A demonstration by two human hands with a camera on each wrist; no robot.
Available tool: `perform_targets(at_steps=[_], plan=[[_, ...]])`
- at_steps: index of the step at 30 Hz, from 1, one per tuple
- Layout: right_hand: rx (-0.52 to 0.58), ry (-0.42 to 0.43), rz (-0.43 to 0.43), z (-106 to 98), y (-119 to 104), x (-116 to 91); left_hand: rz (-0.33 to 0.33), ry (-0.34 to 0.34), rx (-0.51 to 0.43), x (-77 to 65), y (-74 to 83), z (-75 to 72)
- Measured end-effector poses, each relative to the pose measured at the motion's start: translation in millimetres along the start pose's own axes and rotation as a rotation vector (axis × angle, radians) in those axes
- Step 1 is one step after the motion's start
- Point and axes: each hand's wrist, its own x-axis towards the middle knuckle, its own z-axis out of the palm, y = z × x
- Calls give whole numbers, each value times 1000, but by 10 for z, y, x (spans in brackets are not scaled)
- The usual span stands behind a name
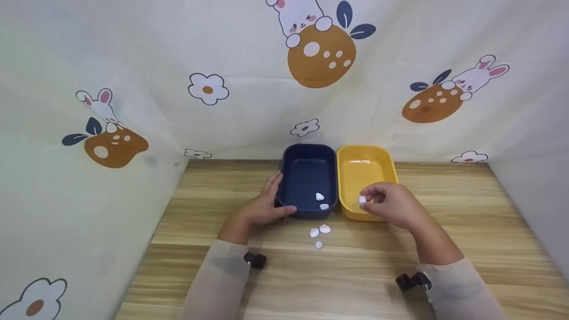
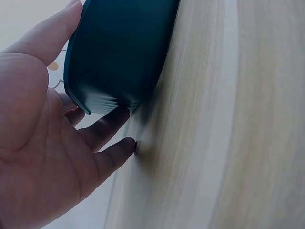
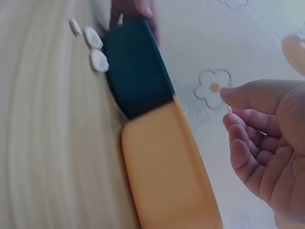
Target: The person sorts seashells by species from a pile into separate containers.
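My left hand [image 1: 261,206] rests against the near left corner of a dark blue plastic box [image 1: 306,173]. Its thumb lies on the near rim and its fingers extend along the left side, fairly straight in the left wrist view. Over the near part of a yellow box [image 1: 355,215], my right hand [image 1: 395,204] pinches a small white shell-like piece [image 1: 362,199] between thumb and fingers. That piece is mostly hidden in the right wrist view. Inside the blue box lie two similar pieces [image 1: 319,196].
Three more white shell-like pieces [image 1: 325,229] lie on the wooden table [image 1: 320,284], just in front of the blue box. Both boxes stand side by side near the back wall [image 1: 249,129], which is covered in a rabbit-and-flower print.
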Motion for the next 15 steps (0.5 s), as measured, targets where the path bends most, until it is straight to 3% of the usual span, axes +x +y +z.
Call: perform_targets(at_steps=[6,15], plan=[[86,-25,80,-133,87,21,3,-1,1,-1,0,-2],[110,-35,95,-181,156,43,-13,-4,12,6,-1,2]])
